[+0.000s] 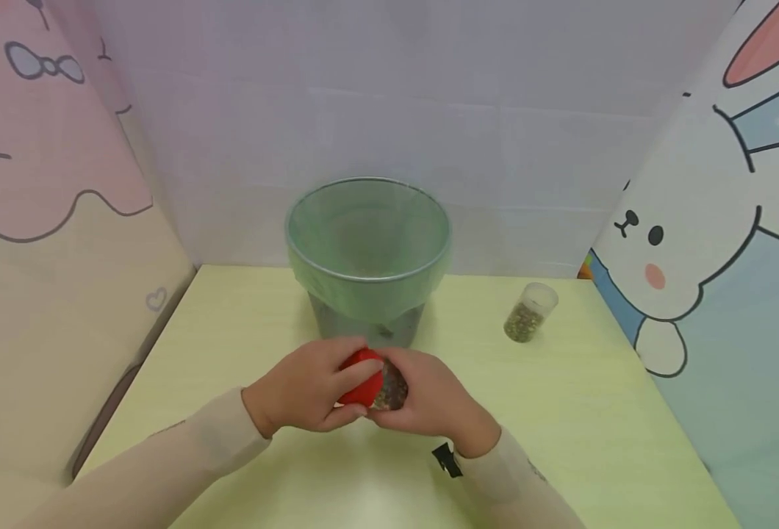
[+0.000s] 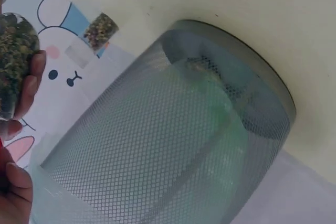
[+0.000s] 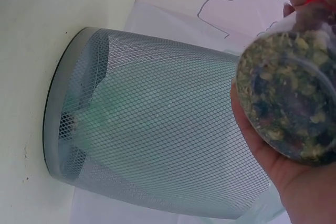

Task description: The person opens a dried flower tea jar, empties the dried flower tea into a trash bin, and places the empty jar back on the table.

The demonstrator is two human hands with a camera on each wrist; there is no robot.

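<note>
A clear jar filled with brownish-green dried flakes lies tilted between both hands, in front of the bin. My right hand grips the jar's body, its fingers curved round the side. My left hand has its fingers and thumb around the red lid on the jar's left end. The right wrist view shows the round base of the jar turned to the camera, flakes pressed against it. At the left edge of the left wrist view, the jar is partly cut off.
A grey mesh wastebasket lined with a translucent green bag stands just beyond the hands. To the right, a second clear jar without a lid holds similar flakes. Black tape marks the table by the right wrist. Printed curtains flank the table.
</note>
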